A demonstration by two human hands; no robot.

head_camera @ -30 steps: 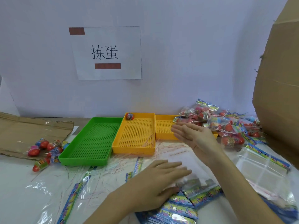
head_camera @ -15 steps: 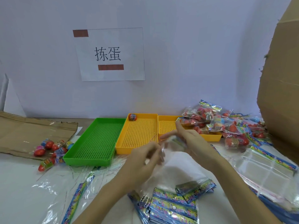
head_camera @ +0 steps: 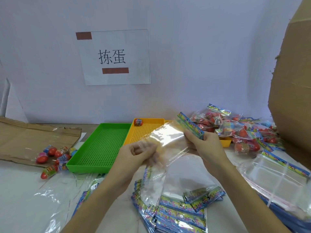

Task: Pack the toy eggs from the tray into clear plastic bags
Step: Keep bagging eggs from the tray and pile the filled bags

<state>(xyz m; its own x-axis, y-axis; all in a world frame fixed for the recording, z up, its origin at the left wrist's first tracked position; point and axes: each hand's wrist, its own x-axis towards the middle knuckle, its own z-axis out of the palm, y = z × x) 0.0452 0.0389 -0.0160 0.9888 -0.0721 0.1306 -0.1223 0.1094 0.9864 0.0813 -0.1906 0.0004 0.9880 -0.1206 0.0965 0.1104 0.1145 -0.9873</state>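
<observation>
A clear plastic bag [head_camera: 170,137] with a blue printed header is held up over the trays between both hands. My left hand [head_camera: 136,155] pinches its open lower end, fingers showing through the film. My right hand [head_camera: 205,145] grips it just below the header. One toy egg [head_camera: 138,122] lies in the far left corner of the yellow tray [head_camera: 149,121]. The green tray [head_camera: 87,163] beside it holds nothing. Several loose toy eggs [head_camera: 53,154] lie left of the green tray.
A stack of flat bags [head_camera: 178,214] lies in front of me. Filled bags of eggs [head_camera: 239,130] are heaped at the right, over a second yellow tray [head_camera: 225,143]. Larger clear bags [head_camera: 277,179] lie right. Cardboard sheet [head_camera: 25,138] lies left, a big cardboard box [head_camera: 292,91] right.
My hands left the flat stack, picked up one bag and raised it over the trays, then spread apart so the bag is stretched between them.
</observation>
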